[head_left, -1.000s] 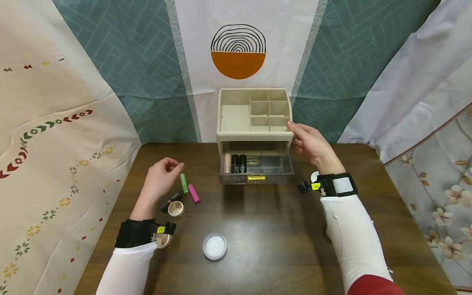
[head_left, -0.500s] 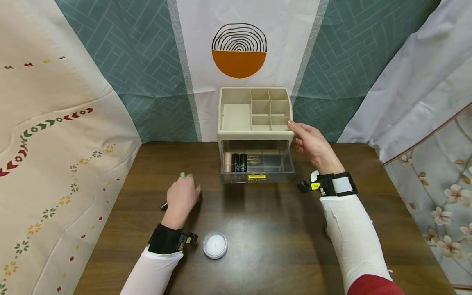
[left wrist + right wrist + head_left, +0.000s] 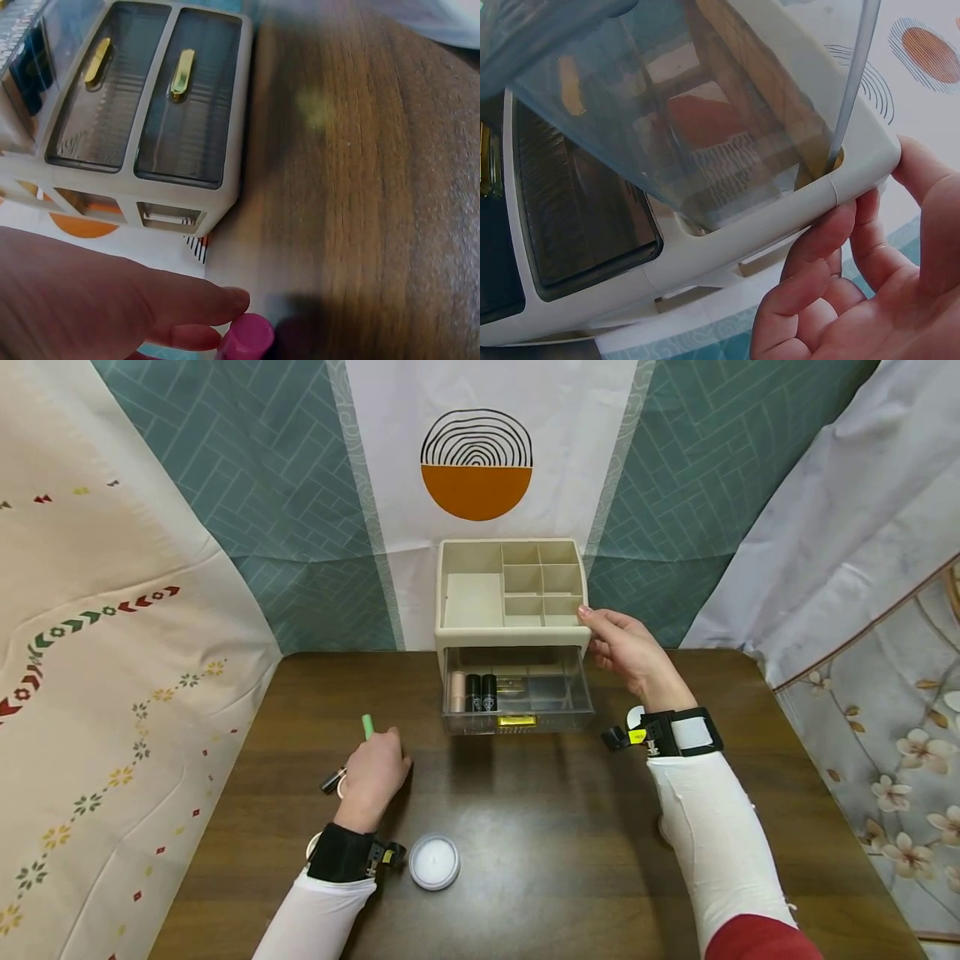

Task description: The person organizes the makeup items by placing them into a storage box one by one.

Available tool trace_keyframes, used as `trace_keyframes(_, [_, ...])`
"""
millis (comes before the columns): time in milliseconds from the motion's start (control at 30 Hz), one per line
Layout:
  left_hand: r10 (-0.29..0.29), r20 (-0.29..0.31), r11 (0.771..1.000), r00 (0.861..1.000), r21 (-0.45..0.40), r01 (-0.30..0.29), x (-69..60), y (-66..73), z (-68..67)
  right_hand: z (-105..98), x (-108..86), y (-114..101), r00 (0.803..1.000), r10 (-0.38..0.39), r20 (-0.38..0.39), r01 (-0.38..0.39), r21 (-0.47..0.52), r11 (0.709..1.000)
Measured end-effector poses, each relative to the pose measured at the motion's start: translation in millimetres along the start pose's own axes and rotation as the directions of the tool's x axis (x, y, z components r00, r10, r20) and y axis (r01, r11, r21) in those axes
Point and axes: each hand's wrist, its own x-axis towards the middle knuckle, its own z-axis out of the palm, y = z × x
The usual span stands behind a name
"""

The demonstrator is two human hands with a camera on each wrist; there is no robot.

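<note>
My left hand (image 3: 372, 772) is low over the table, pinching a pink lip-balm-like tube (image 3: 247, 337) that the head view hides behind the hand. A light green tube (image 3: 367, 726) shows just beyond its knuckles, and a dark slim cosmetic tube (image 3: 332, 780) lies to its left. My right hand (image 3: 633, 658) grips the front right corner of a cream cosmetics organizer (image 3: 468, 634), thumb on top and fingers curled along the side. The organizer's clear drawer (image 3: 558, 722) is pulled out, holding a beige tube (image 3: 457, 692), two black tubes (image 3: 481, 693) and a gold-toned item.
A round white-topped jar (image 3: 434, 862) sits on the brown table (image 3: 540, 852) right of the left wrist. Round pans peek out beside the left hand and wrist, mostly covered. Patterned fabric (image 3: 300, 527) hangs behind and along both sides.
My left hand has come right and down from beside the small cosmetics onto the pink tube, now gripped. The right hand keeps its hold on the organizer.
</note>
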Motion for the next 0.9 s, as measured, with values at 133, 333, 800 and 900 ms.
trace_keyframes(133, [0.012, -0.018, 1.0, 1.0, 0.004, -0.012, 1.4, 2.2, 1.0, 0, 0.7, -1, 1.0, 0.001, 0.003, -0.001, -0.001, 1.0])
trace_keyframes(333, [0.018, -0.037, 1.0, 0.999, 0.013, -0.017, 6.3, 5.3, 4.8, -2, 1.3, 0, 1.0, 0.003, 0.016, -0.004, 0.01, 1.0])
trace_keyframes(800, [-0.011, -0.051, 0.998, 0.999, -0.058, 0.008, 18.0, 5.3, 13.2, -3, 1.1, 1, 1.0, 0.002, 0.011, -0.002, -0.023, 1.0])
trace_keyframes(900, [-0.003, -0.039, 0.998, 0.999, -0.063, 0.0, 19.4, 5.5, 13.4, -4, 1.2, 2, 1.0, 0.005, 0.004, -0.004, -0.038, 0.999])
